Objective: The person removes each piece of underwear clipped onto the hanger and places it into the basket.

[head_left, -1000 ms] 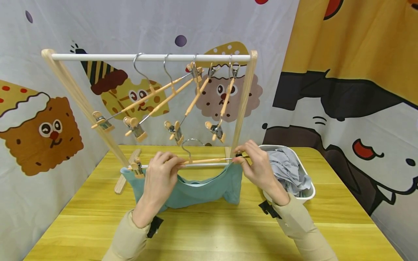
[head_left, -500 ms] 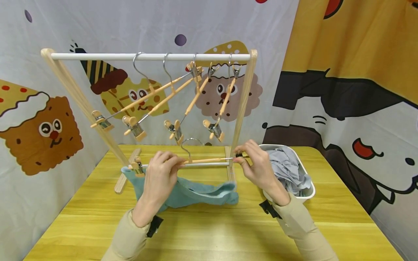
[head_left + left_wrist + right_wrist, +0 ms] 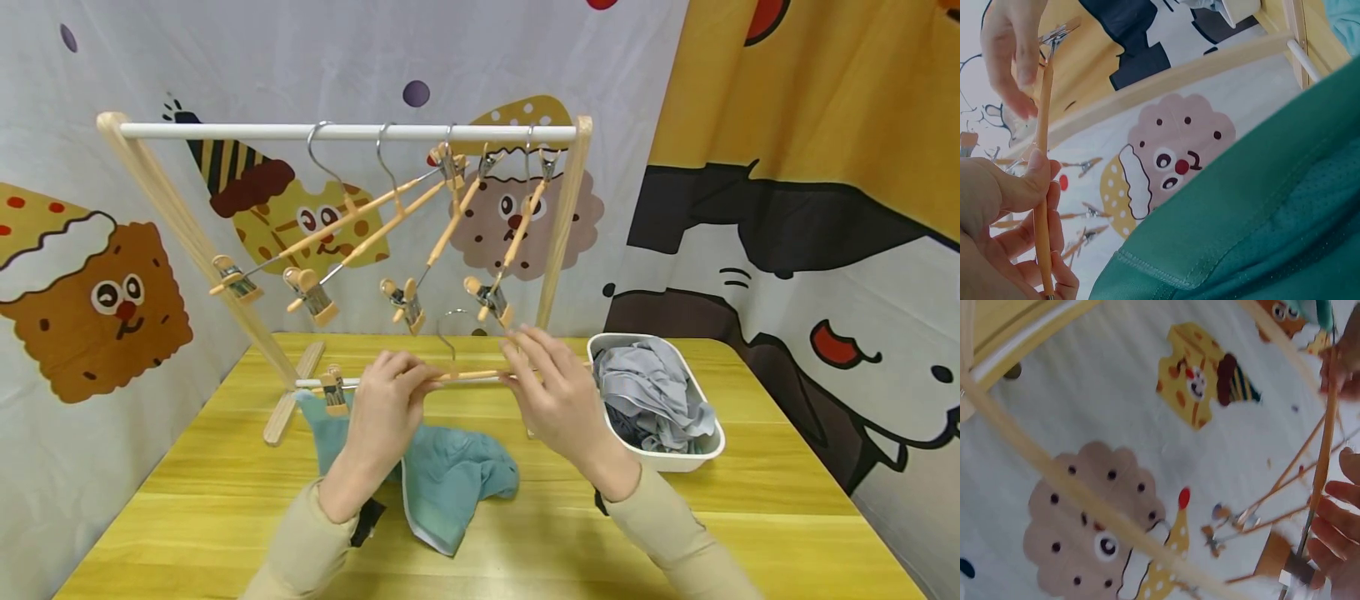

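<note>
My left hand (image 3: pixel 386 408) grips the bar of a clip hanger (image 3: pixel 474 376) left of its upright hook. In the left wrist view, thumb and fingers curl round the orange bar (image 3: pixel 1043 234). The left clip (image 3: pixel 334 392) bites a teal garment (image 3: pixel 456 471), whose other end lies slumped on the table. My right hand (image 3: pixel 558 400) is at the bar's right half, fingers loosely extended, fingertips right at the bar. In the right wrist view, its right clip (image 3: pixel 1288 565) hangs near those fingers, with no cloth in it.
A wooden rack with a white rail (image 3: pixel 247 131) stands behind my hands. Several clip hangers, such as the leftmost hanger (image 3: pixel 315 237), hang from it. A white basin (image 3: pixel 716 446) of grey clothes (image 3: pixel 652 387) sits at the right on the wooden table (image 3: pixel 787 500).
The teal garment's right end has slipped out of the right clip and dropped to the table. My right hand has let go of that clip and moved left along the bar. The hanger shifted slightly right.
</note>
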Available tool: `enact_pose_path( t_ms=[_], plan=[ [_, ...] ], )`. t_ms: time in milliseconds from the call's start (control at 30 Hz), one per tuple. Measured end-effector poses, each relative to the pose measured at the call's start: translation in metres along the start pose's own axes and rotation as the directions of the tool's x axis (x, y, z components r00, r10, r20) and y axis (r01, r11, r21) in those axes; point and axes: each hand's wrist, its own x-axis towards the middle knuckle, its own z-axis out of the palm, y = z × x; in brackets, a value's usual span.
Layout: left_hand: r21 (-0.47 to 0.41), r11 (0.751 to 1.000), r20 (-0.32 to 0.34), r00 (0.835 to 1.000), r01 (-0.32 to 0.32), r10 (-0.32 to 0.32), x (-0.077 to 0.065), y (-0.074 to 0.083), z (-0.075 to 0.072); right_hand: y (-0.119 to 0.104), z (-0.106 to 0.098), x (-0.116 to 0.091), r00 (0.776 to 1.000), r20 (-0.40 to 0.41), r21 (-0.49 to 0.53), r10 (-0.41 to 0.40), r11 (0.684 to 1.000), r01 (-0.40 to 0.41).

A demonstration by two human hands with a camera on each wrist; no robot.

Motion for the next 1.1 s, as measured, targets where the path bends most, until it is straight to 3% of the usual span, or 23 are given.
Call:
enact_pose_path(
  t_ms=[100,233,333,467,600,700,767,867,933,1000,1100],
  plan=[
    [0.022,1.0,0.018,1.0,-0.017,0.017,0.0,0.005,0.003,-0.011,0.005,0.0,0.998,0.047,-0.018,-0.046,0.999,0.047],
    [0.049,0.997,0.046,0.998,-0.055,0.053,-0.001,0.007,0.002,-0.016,0.009,-0.002,0.993,0.118,0.085,-0.004,0.996,-0.006],
    [0.07,0.994,0.113,0.991,-0.08,0.072,0.0,0.004,-0.004,-0.017,0.01,-0.004,0.992,0.123,0.169,0.022,0.985,-0.042],
    [0.03,0.995,0.175,0.981,-0.091,0.084,0.003,-0.005,-0.016,-0.017,0.01,-0.005,0.996,0.092,0.188,0.02,0.981,-0.037],
    [-0.035,0.988,0.118,0.981,-0.15,0.153,0.001,-0.011,-0.021,-0.017,0.01,-0.007,0.998,0.056,0.188,0.003,0.982,-0.013],
    [-0.007,0.977,0.056,0.975,-0.213,0.213,-0.001,-0.013,-0.024,-0.016,0.011,-0.008,0.999,0.034,0.184,-0.006,0.983,0.0],
    [0.024,0.977,0.022,0.977,-0.213,0.213,-0.001,-0.015,-0.029,-0.014,0.011,-0.008,1.0,0.023,0.179,0.0,0.984,-0.004],
    [0.058,0.991,0.022,0.993,-0.12,0.119,-0.001,-0.021,-0.039,-0.011,0.01,-0.009,1.0,0.013,0.165,0.014,0.986,-0.016],
    [0.048,0.999,0.089,0.996,-0.002,-0.003,-0.003,-0.026,-0.046,-0.008,0.009,-0.01,1.0,0.013,0.159,0.026,0.987,-0.028],
    [0.019,0.992,0.197,0.973,0.122,-0.123,-0.005,-0.032,-0.05,-0.006,0.008,-0.011,1.0,0.012,0.151,0.027,0.988,-0.029],
    [-0.049,0.965,0.351,0.909,0.258,-0.225,-0.007,-0.038,-0.053,-0.005,0.007,-0.013,0.999,0.022,0.149,0.031,0.988,-0.034]
  ],
)
